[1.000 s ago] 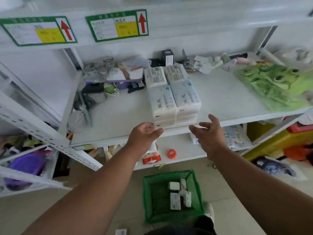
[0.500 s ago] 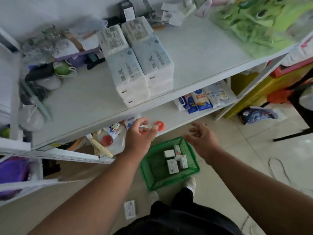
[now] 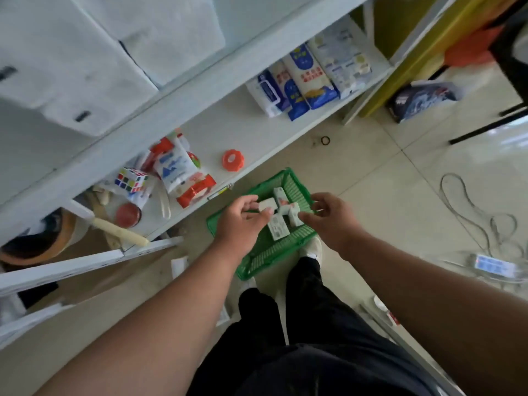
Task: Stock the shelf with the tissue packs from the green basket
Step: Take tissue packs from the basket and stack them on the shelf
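The green basket (image 3: 257,261) sits on the floor in front of my feet, below the white shelf (image 3: 200,90). Several small white tissue packs (image 3: 278,231) lie in it. My left hand (image 3: 243,221) hovers over the basket's left side and pinches one small pack (image 3: 268,204) between thumb and forefinger. My right hand (image 3: 328,218) hangs over the right side with loosely curled fingers; its fingertips are beside another pack (image 3: 294,214) and hold nothing I can make out. Large stacked tissue packs (image 3: 71,67) stand blurred on the upper shelf board.
The lower shelf board (image 3: 257,132) carries a Rubik's cube (image 3: 131,180), red-and-white packets (image 3: 183,167), an orange round lid (image 3: 233,160) and blue-white bags (image 3: 300,78). Cables (image 3: 471,210) and a power strip (image 3: 494,265) lie on the tiled floor at right.
My view has tipped down from the upper shelf to the floor. Both hands have dropped from the shelf edge to the basket, and the left hand has taken hold of a small pack.
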